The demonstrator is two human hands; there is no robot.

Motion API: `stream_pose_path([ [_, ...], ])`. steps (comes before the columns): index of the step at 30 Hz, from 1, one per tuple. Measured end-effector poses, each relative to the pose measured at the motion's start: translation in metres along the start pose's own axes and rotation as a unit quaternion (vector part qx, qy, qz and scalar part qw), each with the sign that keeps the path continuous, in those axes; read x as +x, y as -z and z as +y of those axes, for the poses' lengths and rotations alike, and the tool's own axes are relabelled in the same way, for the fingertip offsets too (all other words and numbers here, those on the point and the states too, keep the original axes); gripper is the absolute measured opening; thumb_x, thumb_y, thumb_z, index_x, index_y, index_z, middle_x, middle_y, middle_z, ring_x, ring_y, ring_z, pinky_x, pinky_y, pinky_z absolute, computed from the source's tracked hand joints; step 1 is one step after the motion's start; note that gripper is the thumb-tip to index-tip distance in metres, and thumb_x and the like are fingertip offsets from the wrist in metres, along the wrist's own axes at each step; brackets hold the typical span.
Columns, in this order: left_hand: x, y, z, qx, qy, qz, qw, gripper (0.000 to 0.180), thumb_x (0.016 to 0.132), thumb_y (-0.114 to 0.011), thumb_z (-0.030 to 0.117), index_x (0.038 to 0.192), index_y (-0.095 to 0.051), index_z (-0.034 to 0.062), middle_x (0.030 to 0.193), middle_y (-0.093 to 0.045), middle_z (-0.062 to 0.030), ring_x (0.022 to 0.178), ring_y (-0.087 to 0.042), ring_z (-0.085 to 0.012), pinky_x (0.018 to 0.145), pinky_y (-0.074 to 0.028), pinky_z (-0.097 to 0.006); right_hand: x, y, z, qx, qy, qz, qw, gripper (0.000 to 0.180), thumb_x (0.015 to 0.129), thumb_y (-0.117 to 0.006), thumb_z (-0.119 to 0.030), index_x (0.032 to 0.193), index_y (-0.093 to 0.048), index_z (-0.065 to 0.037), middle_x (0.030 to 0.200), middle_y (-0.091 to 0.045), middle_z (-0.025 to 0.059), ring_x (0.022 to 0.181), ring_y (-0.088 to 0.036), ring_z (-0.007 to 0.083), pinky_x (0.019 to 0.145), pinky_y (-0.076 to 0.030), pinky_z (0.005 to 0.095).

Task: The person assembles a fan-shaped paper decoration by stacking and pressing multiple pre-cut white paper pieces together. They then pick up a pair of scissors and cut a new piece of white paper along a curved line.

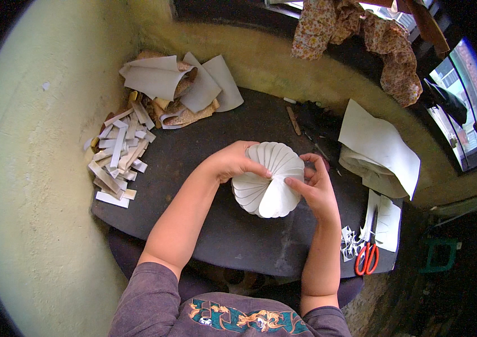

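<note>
A fan of several rounded white pieces (269, 178), overlapped into a circle, sits between my hands above the dark table (193, 163). My left hand (233, 160) grips its left side, thumb pressed on the top face near the middle. My right hand (317, 185) holds the right side, with a fingertip on the centre where the pieces meet.
A pile of white strips (119, 154) lies at the table's left edge. Curled white and tan sheets (179, 87) are heaped at the back left. White sheets (381, 146) hang over the right edge. Red-handled scissors (367, 255) and paper scraps lie front right. Floral cloth (362, 33) hangs behind.
</note>
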State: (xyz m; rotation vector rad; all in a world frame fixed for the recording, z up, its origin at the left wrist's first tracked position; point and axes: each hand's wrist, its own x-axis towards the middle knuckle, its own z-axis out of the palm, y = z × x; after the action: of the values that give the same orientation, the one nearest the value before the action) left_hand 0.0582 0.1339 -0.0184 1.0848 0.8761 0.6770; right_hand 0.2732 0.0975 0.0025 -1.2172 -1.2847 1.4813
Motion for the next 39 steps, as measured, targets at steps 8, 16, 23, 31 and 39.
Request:
stream_pose_path([
  [8, -0.006, 0.001, 0.010, -0.040, 0.015, -0.013, 0.999, 0.055, 0.064, -0.077, 0.010, 0.113, -0.055, -0.0022, 0.104, -0.063, -0.0111, 0.094, -0.060, -0.0192, 0.086, -0.046, -0.032, 0.000, 0.005, -0.001, 0.001, 0.010, 0.026, 1.000, 0.047, 0.077, -0.068, -0.007, 0.117, -0.044, -0.002, 0.090, -0.063, 0.0111, 0.076, -0.060, 0.0148, 0.066, -0.049, 0.0260],
  [16, -0.009, 0.004, 0.012, -0.079, 0.039, -0.014, 0.996, 0.053, 0.070, -0.072, 0.010, 0.116, -0.051, -0.0054, 0.108, -0.060, -0.0141, 0.096, -0.061, -0.0217, 0.086, -0.048, -0.034, 0.017, 0.038, 0.024, 0.010, -0.039, 0.101, 0.994, 0.027, 0.088, -0.055, -0.019, 0.110, -0.052, -0.004, 0.086, -0.062, 0.0055, 0.072, -0.058, 0.0121, 0.058, -0.044, 0.0232],
  [23, -0.011, 0.018, 0.014, -0.149, -0.019, 0.005, 0.989, 0.047, 0.076, -0.067, 0.009, 0.117, -0.050, -0.0059, 0.111, -0.059, -0.0157, 0.101, -0.059, -0.0245, 0.090, -0.046, -0.037, 0.016, 0.040, 0.018, -0.069, -0.097, 0.014, 0.993, 0.026, 0.090, -0.051, -0.020, 0.111, -0.052, -0.004, 0.089, -0.064, 0.0058, 0.075, -0.062, 0.0146, 0.059, -0.045, 0.0254],
  [31, 0.030, 0.046, 0.027, -0.215, -0.043, 0.106, 0.970, 0.043, 0.082, -0.062, 0.016, 0.118, -0.048, -0.0022, 0.113, -0.059, -0.0129, 0.101, -0.059, -0.0244, 0.090, -0.046, -0.040, 0.023, 0.046, 0.026, 0.046, -0.050, 0.073, 0.995, 0.024, 0.090, -0.050, -0.020, 0.109, -0.052, -0.006, 0.090, -0.062, 0.0075, 0.074, -0.062, 0.0154, 0.059, -0.046, 0.0250],
  [39, 0.078, 0.044, 0.035, -0.264, -0.047, 0.219, 0.938, 0.047, 0.082, -0.063, 0.011, 0.123, -0.043, 0.0014, 0.121, -0.051, -0.0115, 0.109, -0.052, -0.0271, 0.092, -0.046, -0.039, 0.020, 0.048, 0.021, 0.086, -0.021, 0.072, 0.993, 0.022, 0.090, -0.051, -0.020, 0.107, -0.053, -0.007, 0.086, -0.061, 0.0056, 0.071, -0.061, 0.0140, 0.058, -0.046, 0.0250],
])
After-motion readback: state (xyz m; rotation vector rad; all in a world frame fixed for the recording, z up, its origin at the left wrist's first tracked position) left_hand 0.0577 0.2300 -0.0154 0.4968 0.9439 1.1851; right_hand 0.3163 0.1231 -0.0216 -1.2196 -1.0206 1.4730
